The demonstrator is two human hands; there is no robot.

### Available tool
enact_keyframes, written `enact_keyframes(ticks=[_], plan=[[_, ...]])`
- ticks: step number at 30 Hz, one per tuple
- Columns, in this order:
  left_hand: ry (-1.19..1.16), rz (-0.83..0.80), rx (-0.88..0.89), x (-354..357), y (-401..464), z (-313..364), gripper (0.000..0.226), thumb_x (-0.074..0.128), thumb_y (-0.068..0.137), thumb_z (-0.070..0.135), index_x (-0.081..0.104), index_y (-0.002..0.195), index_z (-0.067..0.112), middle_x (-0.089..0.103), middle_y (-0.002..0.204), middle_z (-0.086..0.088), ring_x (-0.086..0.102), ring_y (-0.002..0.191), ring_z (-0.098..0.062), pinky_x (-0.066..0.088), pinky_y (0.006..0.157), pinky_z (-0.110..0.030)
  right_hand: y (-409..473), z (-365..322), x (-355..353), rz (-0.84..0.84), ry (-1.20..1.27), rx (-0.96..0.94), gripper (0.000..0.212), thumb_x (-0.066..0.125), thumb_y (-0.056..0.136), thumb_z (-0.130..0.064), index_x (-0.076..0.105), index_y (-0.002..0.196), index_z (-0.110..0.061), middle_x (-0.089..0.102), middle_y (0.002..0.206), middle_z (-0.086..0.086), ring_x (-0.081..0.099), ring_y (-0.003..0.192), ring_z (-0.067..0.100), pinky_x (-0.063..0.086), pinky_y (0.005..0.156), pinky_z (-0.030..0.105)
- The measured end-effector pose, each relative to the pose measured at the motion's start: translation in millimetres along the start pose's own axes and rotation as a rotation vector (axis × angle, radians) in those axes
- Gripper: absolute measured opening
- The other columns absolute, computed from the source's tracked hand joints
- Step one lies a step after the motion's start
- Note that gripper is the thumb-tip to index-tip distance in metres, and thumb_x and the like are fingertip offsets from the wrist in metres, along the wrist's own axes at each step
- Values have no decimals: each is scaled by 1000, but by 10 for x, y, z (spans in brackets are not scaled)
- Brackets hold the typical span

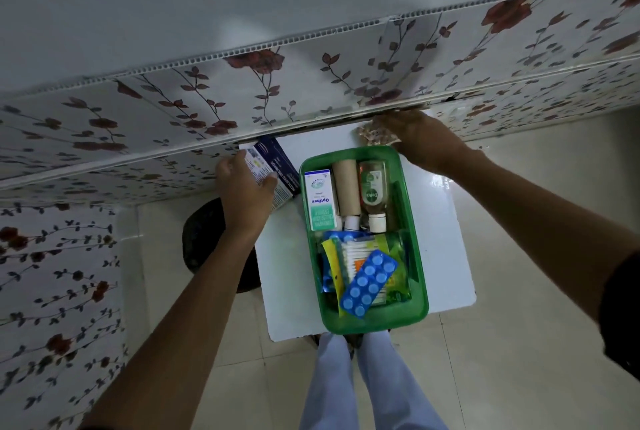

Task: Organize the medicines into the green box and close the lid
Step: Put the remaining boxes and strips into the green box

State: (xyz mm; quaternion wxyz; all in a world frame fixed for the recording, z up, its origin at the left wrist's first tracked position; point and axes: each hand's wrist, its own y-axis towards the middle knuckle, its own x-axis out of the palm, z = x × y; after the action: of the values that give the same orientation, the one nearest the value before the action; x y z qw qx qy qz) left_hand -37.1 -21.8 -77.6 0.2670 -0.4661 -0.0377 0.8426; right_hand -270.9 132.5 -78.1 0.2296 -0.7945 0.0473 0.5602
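Green box (414, 249), blue blister pack (369, 282), perhaps red-flowered wall (242, 100).

Inside the green box (414, 239), the white-and-green carton (320, 199) at its far left corner reads "Optibex", printed upside down to the camera. Two items to its right, the amber bottle (372, 192) reads "Dettol". Left of the box, the dark blue carton (277, 170) carries small print, probably too blurred to read.

Right hand (412, 139) covers most of a brownish strip (372, 134) just beyond the green box (415, 256), so its contents can't be read. Left of the box, the left hand (242, 190) hides the carton's (273, 166) near end; its print is too small.
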Motion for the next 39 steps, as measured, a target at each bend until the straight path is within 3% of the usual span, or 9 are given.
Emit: enact_keyframes(ticks=[3,9,13,19,24,27,31,36,39], plan=[[144,-91,20,70,126,-56,75,73,74,25,35,136,6,36,142,-22,33,129,-38,32,105,-44,-4,9,132,-41,-71,17,54,55,87,-11,35,137,-11,48,131,22,48,115,39,47,90,47],[313,-175,14,41,246,-127,96,85,52,43,39,128,7,42,130,-24,37,121,-41,38,96,-48,-17,-49,174,38,-138,173,50,66,79,-26,47,121,-6,47,123,21,40,115,40,40,91,50],[362,-222,-61,-39,246,-229,74,84,51,49,57,105,6,56,117,-23,45,116,-38,35,97,-45,13,-127,143,-23,-28,271,49,64,80,-23,41,119,-2,52,119,24,51,108,41,39,93,51],[-137,-33,-150,-305,-38,-215,18,61,86,24,62,89,6,69,97,-17,65,79,-26,48,66,-27,-298,-324,18,332,257,441,43,57,76,7,42,115,-4,61,106,25,59,87,38,40,62,33],[-480,129,-184,-649,-554,-25,17,53,90,24,59,103,14,67,99,-6,64,86,-18,51,62,-22,-834,-666,-274,653,486,481,41,46,77,9,49,115,-4,62,108,20,57,94,33,41,73,30],[-554,-70,-144,-660,-969,184,11,54,90,21,60,98,18,69,90,-4,64,70,-12,51,55,-26,-1082,-905,-344,652,604,483,41,42,79,7,52,116,-8,64,108,15,58,94,26,40,76,21],[-287,-414,145,-451,-1230,450,14,55,88,12,61,100,18,69,89,-2,65,79,-16,51,63,-29,-1230,-1003,-322,612,688,514,40,41,81,4,52,116,-12,66,106,10,58,90,21,43,73,22],[-164,-329,90,-163,-1281,628,29,57,86,11,49,113,7,67,109,-13,59,88,-21,40,61,-8,-1282,-977,-278,570,634,489,40,44,79,5,55,113,-11,68,103,8,55,84,14,35,65,-1],[-3,-356,102,-128,-1383,567,39,62,83,12,39,114,7,66,110,-18,63,93,-34,47,71,-32,-1327,-982,-268,545,592,467,39,45,79,7,55,114,-10,68,105,9,53,84,11,31,67,-7]])
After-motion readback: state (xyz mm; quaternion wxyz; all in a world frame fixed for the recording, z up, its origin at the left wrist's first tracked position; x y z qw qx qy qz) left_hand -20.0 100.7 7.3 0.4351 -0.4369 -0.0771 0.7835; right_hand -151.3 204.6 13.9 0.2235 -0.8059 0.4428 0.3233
